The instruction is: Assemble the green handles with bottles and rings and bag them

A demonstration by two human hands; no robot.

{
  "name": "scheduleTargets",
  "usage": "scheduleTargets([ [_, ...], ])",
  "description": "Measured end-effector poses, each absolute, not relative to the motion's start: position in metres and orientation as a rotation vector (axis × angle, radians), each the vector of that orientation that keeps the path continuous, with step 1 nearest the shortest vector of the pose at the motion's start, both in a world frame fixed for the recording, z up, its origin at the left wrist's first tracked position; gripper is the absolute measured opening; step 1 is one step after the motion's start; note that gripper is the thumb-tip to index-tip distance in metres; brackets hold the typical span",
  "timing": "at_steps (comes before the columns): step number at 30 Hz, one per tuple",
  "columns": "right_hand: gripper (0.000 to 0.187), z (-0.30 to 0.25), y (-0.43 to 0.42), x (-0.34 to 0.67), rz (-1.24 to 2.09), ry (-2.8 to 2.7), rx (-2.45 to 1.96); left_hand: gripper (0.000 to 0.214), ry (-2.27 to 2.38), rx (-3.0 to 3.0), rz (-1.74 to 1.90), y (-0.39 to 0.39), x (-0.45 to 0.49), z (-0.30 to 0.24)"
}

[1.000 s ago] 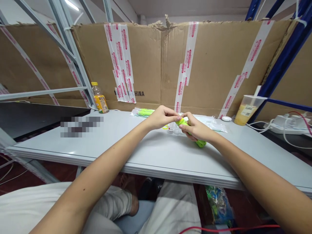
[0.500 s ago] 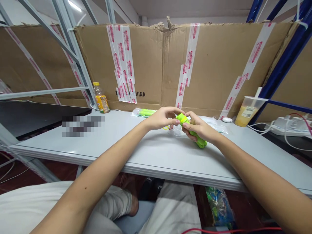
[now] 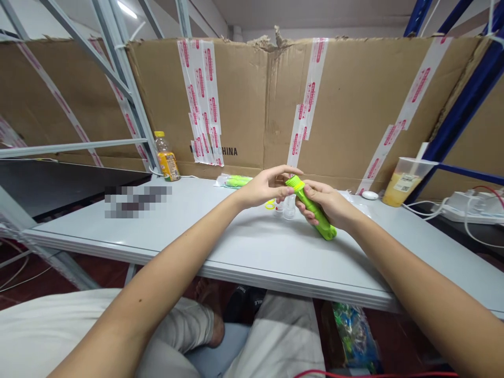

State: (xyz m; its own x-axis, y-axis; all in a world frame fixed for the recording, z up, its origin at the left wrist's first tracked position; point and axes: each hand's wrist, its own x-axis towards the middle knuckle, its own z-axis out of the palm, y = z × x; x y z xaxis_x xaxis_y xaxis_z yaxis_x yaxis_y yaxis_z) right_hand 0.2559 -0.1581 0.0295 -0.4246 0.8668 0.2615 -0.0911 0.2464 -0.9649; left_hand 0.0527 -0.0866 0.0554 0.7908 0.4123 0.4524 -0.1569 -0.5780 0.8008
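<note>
Held in the right hand point(image 3: 328, 202), tilted over the middle of a smooth pale-grey table point(image 3: 244, 241): a lime-green, roughly cylindrical tube point(image 3: 318, 214), apparently plastic, with a ribbed neck and yellow band at its upper end. Wrapped mid-body by right thumb and fingers; lower end close to the tabletop, perhaps touching. At the neck, the left hand point(image 3: 265, 187), spread wide between thumb and forefinger; impossible to tell whether in contact. Probably light, stiff, slightly slippery, not very fragile; best gripped around the middle, leaving the neck free. Close behind, easily knocked: small clear plastic cups point(image 3: 289, 210) and a thin yellow ring point(image 3: 270, 203). Farther back, a clear plastic packet with green contents point(image 3: 238, 181). Blocking reach beyond, a tall brown cardboard wall point(image 3: 244, 105).
</note>
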Motion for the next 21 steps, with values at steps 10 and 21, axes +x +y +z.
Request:
scheduleTargets([
  [10, 0.029, 0.033, -0.164, 0.249, 0.925, -1.738, -0.944, 0.040, 0.409, 2.143, 0.909, -0.093, 0.060, 0.048],
  [21, 0.024, 0.032, -0.166, 0.250, 1.227, -1.620, -0.908, 0.040, 0.312, 2.195, 0.704, -0.096, 0.058, 0.051],
])
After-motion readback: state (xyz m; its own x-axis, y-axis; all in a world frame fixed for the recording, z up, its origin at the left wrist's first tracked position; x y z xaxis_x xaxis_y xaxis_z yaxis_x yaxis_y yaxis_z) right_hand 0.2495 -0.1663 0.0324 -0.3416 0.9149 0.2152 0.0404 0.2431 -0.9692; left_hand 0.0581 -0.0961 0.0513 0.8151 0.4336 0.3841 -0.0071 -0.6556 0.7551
